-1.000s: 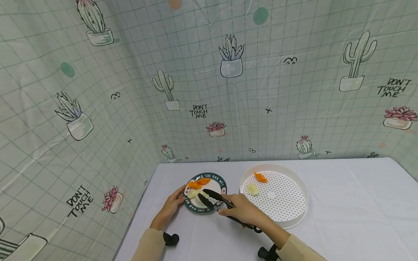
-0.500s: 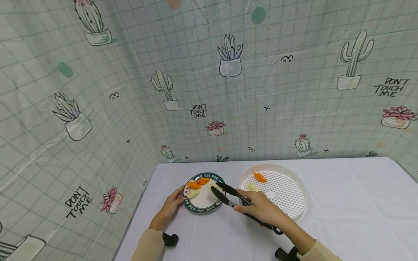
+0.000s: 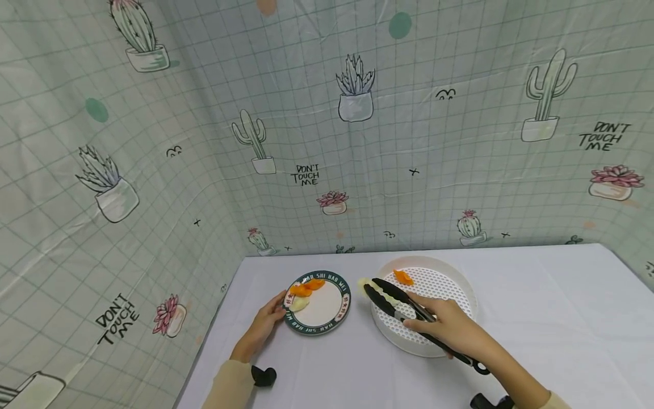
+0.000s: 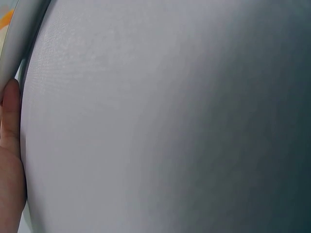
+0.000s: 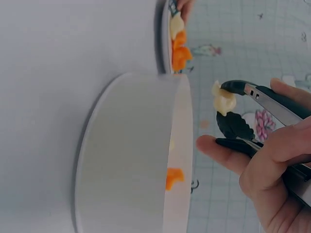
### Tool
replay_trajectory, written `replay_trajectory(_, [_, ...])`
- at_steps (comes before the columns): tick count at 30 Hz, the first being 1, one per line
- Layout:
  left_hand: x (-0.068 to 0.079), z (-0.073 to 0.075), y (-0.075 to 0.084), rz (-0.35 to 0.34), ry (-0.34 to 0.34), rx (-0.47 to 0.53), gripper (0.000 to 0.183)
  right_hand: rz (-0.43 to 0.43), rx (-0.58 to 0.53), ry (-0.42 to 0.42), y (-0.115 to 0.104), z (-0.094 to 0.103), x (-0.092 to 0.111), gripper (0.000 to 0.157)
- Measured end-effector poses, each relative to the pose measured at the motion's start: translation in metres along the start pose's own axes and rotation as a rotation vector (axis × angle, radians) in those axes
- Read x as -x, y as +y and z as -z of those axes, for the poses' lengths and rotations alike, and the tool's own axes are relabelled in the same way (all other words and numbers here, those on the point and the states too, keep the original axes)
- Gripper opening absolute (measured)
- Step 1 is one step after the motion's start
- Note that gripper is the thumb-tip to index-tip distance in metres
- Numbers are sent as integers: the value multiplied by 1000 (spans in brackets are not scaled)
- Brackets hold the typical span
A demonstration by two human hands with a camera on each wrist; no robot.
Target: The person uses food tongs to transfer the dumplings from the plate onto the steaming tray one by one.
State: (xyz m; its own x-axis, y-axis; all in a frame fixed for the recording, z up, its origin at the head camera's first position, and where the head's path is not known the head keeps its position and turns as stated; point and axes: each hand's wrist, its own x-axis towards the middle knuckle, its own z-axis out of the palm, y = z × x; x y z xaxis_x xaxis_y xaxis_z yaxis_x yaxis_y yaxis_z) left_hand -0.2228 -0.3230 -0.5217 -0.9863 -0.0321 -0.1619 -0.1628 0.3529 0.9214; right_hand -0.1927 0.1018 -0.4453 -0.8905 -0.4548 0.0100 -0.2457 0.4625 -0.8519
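Observation:
My right hand (image 3: 449, 324) grips black kitchen tongs (image 3: 434, 338). Their tips pinch a lumpy pale yellow piece (image 5: 224, 101), raised over the left rim of a round white perforated tray (image 3: 449, 289). An orange piece (image 3: 403, 277) lies in that tray; a pale sliver behind it shows in the right wrist view. To the left, my left hand (image 3: 263, 324) holds the near-left rim of a green-rimmed plate (image 3: 327, 312). On the plate lie orange pieces (image 3: 306, 287) and a pale yellow piece (image 3: 299, 304). The left wrist view shows only a finger (image 4: 10, 116) against the plate's edge.
A white cloth (image 3: 536, 318) covers the table. Behind and to the left hangs a curtain (image 3: 398, 142) with a printed grid and cactus drawings. A narrow gap of cloth separates plate and tray.
My right hand has moved right with the tongs, carrying a pale yellow piece from the plate to above the tray's left rim. My left hand stays at the plate.

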Motion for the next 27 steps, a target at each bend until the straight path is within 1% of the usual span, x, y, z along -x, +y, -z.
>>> replay_trajectory(6, [-1,-2,0,5,12,-8,55,-56,5,18,14,19,6,76])
replay_trajectory(12, [-2,-5,2,9,25,-8,55,-76,22,21,27,38,9,76])
replay_trajectory(21, [-3,-4,1,1,24,-3,55,-100,69,56,41,55,15,77])
replay_trajectory(27, [-3,-5,1,4,28,0,54,-115,114,74,51,62,16,76])
